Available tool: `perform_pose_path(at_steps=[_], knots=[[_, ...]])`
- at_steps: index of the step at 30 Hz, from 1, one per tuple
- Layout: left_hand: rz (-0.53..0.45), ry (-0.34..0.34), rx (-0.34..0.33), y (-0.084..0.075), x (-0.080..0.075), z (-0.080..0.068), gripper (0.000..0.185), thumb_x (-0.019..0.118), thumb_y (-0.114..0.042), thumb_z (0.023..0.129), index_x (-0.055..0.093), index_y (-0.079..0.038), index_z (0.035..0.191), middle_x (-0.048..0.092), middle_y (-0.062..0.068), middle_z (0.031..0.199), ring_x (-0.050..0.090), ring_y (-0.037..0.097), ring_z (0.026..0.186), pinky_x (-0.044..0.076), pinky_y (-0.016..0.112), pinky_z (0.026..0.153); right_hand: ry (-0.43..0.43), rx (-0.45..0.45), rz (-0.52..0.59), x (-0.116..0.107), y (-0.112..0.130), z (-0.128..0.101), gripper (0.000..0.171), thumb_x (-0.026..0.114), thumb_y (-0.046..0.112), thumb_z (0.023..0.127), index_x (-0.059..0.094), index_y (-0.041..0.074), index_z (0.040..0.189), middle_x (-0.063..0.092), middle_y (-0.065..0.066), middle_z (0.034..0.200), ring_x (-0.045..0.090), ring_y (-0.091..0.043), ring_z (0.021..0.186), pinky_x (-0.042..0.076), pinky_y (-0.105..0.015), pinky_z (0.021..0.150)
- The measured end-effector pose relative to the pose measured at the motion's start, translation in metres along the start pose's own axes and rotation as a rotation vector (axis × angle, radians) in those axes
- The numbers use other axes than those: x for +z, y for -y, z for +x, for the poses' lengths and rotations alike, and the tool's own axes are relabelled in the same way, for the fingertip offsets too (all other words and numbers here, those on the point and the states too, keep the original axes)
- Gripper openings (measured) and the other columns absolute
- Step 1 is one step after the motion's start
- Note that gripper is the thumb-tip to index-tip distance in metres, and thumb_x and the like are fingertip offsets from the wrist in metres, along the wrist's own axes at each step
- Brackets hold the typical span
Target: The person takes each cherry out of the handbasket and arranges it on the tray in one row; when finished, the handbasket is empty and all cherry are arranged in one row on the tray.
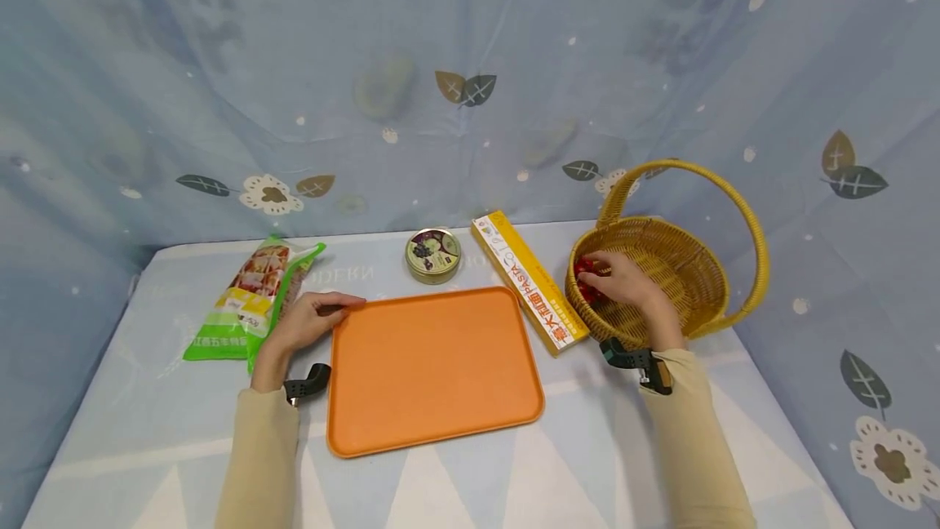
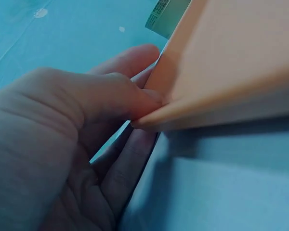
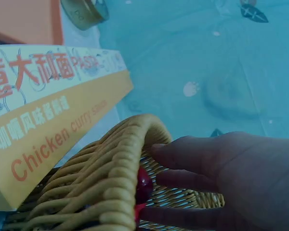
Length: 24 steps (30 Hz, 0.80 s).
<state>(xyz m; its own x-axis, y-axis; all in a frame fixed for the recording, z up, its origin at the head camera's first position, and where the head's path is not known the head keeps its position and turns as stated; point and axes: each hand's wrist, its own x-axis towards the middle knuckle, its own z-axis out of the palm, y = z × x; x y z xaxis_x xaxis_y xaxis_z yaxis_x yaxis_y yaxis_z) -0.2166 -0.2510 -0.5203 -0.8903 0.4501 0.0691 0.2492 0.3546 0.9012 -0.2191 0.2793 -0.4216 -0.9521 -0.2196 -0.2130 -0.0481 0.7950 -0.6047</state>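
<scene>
A flat orange tray (image 1: 433,366) lies in the middle of the table. My left hand (image 1: 308,318) pinches its near-left corner; in the left wrist view the thumb (image 2: 111,96) lies on top of the tray (image 2: 231,57) and the fingers go under it. My right hand (image 1: 624,282) reaches inside a yellow wicker basket (image 1: 705,268) at the right. Its fingers (image 3: 183,154) and thumb close round a red object (image 1: 585,267) against the basket's near wall (image 3: 115,178). Only a small part of the red object (image 3: 143,185) shows.
A long yellow and white pasta box (image 1: 529,280) lies between tray and basket. A round tin (image 1: 433,254) stands behind the tray. A green noodle bag (image 1: 246,300) lies left of my left hand. Blue patterned cloth covers the table and walls.
</scene>
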Motion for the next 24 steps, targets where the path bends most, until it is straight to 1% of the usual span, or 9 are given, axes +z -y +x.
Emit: perform_pose_path(at_steps=[3, 6, 10, 13, 16, 19, 21, 24], knots=[[-0.01, 0.032, 0.019, 0.001, 0.001, 0.0, 0.025, 0.057, 0.0, 0.097, 0.07, 0.001, 0.118, 0.068, 0.019, 0.119, 0.06, 0.024, 0.116, 0.045, 0.015, 0.091, -0.005, -0.001, 0.002, 0.003, -0.005, 0.0, 0.05, 0.056, 0.021, 0.1, 0.048, -0.01, 0.138, 0.053, -0.034, 0.13, 0.051, -0.047, 0.119, 0.045, -0.055, 0.096], [-0.008, 0.034, 0.034, -0.001, 0.003, 0.001, 0.026, 0.057, 0.003, 0.096, 0.071, 0.002, 0.117, 0.068, 0.018, 0.118, 0.059, 0.031, 0.116, 0.044, 0.015, 0.09, -0.011, -0.01, 0.006, 0.002, -0.009, -0.002, 0.05, 0.055, 0.022, 0.101, 0.048, -0.011, 0.137, 0.051, -0.035, 0.131, 0.049, -0.049, 0.121, 0.043, -0.057, 0.097], [0.02, 0.021, 0.04, -0.006, 0.005, 0.006, 0.028, 0.057, 0.007, 0.093, 0.072, 0.001, 0.116, 0.069, 0.018, 0.116, 0.06, 0.03, 0.109, 0.045, 0.016, 0.086, -0.014, -0.014, 0.016, -0.002, -0.012, -0.007, 0.05, 0.054, 0.023, 0.101, 0.047, -0.011, 0.137, 0.05, -0.036, 0.133, 0.048, -0.05, 0.122, 0.043, -0.058, 0.097], [0.058, 0.018, 0.036, -0.012, 0.007, 0.009, 0.031, 0.056, 0.01, 0.09, 0.072, 0.0, 0.115, 0.069, 0.016, 0.115, 0.059, 0.026, 0.098, 0.045, 0.018, 0.079, -0.014, -0.002, 0.013, -0.004, -0.013, -0.009, 0.051, 0.053, 0.024, 0.102, 0.047, -0.011, 0.138, 0.049, -0.036, 0.134, 0.047, -0.05, 0.123, 0.043, -0.058, 0.096], [0.082, 0.007, 0.054, -0.02, 0.01, 0.01, 0.034, 0.054, 0.014, 0.086, 0.072, 0.003, 0.113, 0.07, 0.019, 0.111, 0.056, 0.026, 0.087, 0.042, 0.02, 0.072, -0.008, 0.006, 0.001, -0.004, -0.013, -0.007, 0.052, 0.054, 0.025, 0.101, 0.047, -0.011, 0.138, 0.05, -0.036, 0.134, 0.047, -0.05, 0.122, 0.043, -0.058, 0.096], [0.09, -0.015, 0.086, -0.03, 0.011, 0.008, 0.035, 0.052, 0.019, 0.082, 0.07, 0.009, 0.11, 0.069, 0.025, 0.108, 0.053, 0.027, 0.081, 0.041, 0.022, 0.068, -0.008, 0.005, -0.002, -0.003, -0.012, -0.003, 0.051, 0.056, 0.025, 0.1, 0.048, -0.01, 0.138, 0.051, -0.035, 0.132, 0.049, -0.049, 0.12, 0.045, -0.057, 0.094], [0.088, -0.025, 0.092, -0.032, 0.012, 0.007, 0.035, 0.052, 0.021, 0.08, 0.07, 0.011, 0.109, 0.068, 0.027, 0.106, 0.052, 0.029, 0.081, 0.04, 0.023, 0.068, -0.006, 0.001, 0.001, -0.002, -0.012, 0.001, 0.05, 0.057, 0.023, 0.099, 0.049, -0.009, 0.137, 0.053, -0.034, 0.13, 0.051, -0.049, 0.119, 0.046, -0.056, 0.093], [0.121, -0.031, 0.092, -0.025, 0.014, 0.008, 0.037, 0.052, 0.021, 0.08, 0.071, 0.009, 0.109, 0.069, 0.025, 0.106, 0.052, 0.03, 0.082, 0.038, 0.024, 0.071, 0.002, 0.002, 0.0, 0.001, -0.012, 0.005, 0.05, 0.059, 0.021, 0.099, 0.049, -0.009, 0.137, 0.054, -0.034, 0.129, 0.052, -0.048, 0.117, 0.047, -0.055, 0.092]])
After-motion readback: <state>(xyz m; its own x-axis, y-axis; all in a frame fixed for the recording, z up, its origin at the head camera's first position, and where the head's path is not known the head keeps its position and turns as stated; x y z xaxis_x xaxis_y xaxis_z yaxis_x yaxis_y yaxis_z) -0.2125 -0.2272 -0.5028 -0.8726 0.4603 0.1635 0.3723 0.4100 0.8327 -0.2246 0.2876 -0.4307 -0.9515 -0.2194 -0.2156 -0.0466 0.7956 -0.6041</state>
